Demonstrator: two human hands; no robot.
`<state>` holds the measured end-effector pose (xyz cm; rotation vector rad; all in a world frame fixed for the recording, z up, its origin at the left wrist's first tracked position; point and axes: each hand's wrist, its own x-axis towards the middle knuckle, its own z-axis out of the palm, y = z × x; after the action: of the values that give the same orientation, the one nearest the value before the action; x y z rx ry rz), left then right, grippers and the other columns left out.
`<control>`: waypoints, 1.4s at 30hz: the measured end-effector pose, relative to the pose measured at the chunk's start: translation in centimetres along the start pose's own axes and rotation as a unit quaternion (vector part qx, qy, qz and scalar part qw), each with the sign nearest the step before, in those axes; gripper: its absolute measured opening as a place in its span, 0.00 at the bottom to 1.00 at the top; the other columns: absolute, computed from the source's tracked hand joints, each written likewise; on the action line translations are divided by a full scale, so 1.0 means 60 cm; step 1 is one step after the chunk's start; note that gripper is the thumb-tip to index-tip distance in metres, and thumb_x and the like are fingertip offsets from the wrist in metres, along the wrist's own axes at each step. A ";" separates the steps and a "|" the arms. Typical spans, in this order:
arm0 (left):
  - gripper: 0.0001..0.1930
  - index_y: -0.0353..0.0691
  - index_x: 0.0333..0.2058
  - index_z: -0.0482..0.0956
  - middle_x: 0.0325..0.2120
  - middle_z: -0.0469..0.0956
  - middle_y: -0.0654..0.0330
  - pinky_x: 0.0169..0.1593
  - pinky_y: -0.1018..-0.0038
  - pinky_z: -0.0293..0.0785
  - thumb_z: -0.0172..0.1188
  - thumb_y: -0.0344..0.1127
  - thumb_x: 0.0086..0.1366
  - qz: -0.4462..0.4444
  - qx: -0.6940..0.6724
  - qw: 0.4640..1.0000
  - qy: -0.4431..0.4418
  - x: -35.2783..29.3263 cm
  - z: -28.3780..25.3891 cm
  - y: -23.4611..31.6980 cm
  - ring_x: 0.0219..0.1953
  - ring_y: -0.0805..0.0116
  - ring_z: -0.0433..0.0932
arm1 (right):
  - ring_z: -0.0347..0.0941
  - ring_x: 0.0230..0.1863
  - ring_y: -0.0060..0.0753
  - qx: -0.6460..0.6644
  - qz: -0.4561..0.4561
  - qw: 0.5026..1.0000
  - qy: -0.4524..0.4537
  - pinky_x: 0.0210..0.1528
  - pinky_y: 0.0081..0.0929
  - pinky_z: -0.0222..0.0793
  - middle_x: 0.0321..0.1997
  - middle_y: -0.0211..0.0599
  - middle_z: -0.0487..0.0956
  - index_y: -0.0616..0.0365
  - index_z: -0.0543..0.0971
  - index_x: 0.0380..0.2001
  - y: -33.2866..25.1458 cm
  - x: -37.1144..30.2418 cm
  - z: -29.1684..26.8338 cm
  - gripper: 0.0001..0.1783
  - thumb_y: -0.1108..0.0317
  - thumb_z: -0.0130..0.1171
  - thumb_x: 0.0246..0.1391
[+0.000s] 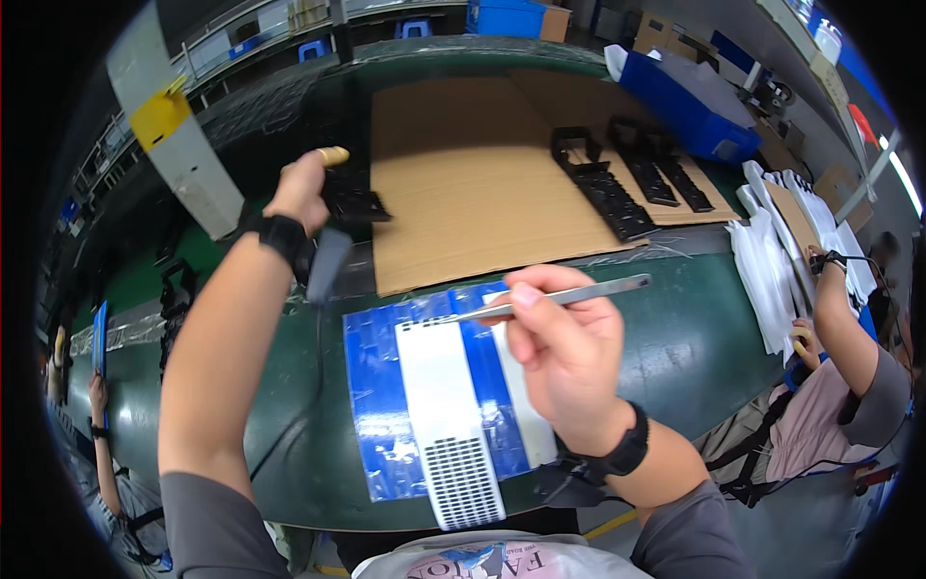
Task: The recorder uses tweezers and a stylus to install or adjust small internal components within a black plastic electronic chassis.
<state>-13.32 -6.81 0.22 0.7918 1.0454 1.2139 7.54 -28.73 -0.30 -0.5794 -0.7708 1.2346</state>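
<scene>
My right hand is closed around a pair of metal tweezers, held between thumb and fingers. The tweezers' tips point left, over the far end of a long white panel with slots at its far end and a grid of holes at its near end. That panel lies on a blue, tape-covered board; a second white strip lies partly behind my right hand. My left hand reaches far left, a yellow cover on one fingertip, beside a black plastic part. Blur and the hidden fingers obscure whether it grips that part.
A cardboard sheet covers the far table, with black frame-like parts on its right. Behind them stands a blue bin. White wrapped pieces lie right, near another person's arm. A pale post rises at left.
</scene>
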 end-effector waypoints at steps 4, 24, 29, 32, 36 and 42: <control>0.33 0.32 0.46 0.58 0.43 0.62 0.47 0.47 0.58 0.62 0.60 0.37 0.40 0.227 0.519 0.730 0.382 0.069 0.042 -0.002 0.45 0.51 0.64 | 0.61 0.15 0.14 0.032 -0.050 0.998 0.034 0.17 0.10 0.55 0.20 0.34 0.72 0.67 0.71 0.30 -0.014 0.019 -0.018 0.06 0.75 0.51 0.47; 0.16 0.30 0.21 0.76 0.24 0.74 0.44 0.36 0.66 0.69 0.54 0.42 0.48 0.345 0.603 0.713 -0.094 0.020 0.360 -0.154 0.30 0.51 0.74 | 0.61 0.14 0.15 0.052 -0.159 0.984 0.061 0.15 0.10 0.53 0.22 0.43 0.75 0.66 0.71 0.30 -0.052 0.037 -0.031 0.06 0.75 0.49 0.47; 0.25 0.31 0.26 0.77 0.27 0.74 0.44 0.38 0.67 0.68 0.52 0.54 0.50 0.275 0.656 0.695 -0.103 0.005 0.395 -0.214 0.33 0.51 0.73 | 0.62 0.13 0.17 0.032 -0.165 0.984 0.057 0.14 0.10 0.53 0.23 0.46 0.75 0.66 0.71 0.30 -0.048 0.027 -0.035 0.06 0.76 0.49 0.47; 0.20 0.34 0.35 0.75 0.38 0.71 0.46 0.47 0.68 0.63 0.54 0.45 0.50 0.155 0.635 0.744 -0.137 -0.001 0.410 -0.234 0.44 0.53 0.67 | 0.62 0.13 0.18 0.020 -0.184 0.978 0.093 0.14 0.11 0.53 0.23 0.46 0.74 0.65 0.71 0.30 -0.051 0.029 -0.044 0.06 0.76 0.48 0.46; 0.15 0.29 0.24 0.75 0.25 0.73 0.41 0.37 0.66 0.70 0.55 0.38 0.44 0.271 0.500 0.817 -0.094 0.022 0.395 -0.227 0.30 0.49 0.73 | 0.61 0.13 0.18 0.032 -0.166 0.982 0.083 0.14 0.11 0.53 0.23 0.45 0.74 0.66 0.71 0.30 -0.035 0.033 -0.041 0.06 0.76 0.48 0.47; 0.15 0.30 0.34 0.67 0.27 0.72 0.54 0.30 0.73 0.69 0.58 0.29 0.46 0.304 0.366 0.876 -0.084 -0.043 0.251 -0.064 0.27 0.69 0.71 | 0.60 0.13 0.15 0.021 -0.125 0.991 0.049 0.15 0.10 0.52 0.22 0.41 0.74 0.66 0.71 0.30 -0.017 0.018 -0.020 0.06 0.76 0.50 0.47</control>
<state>2.08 -9.39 2.42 1.8964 1.1553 1.2168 9.28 -27.94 -0.06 -0.4892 -0.7107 0.9813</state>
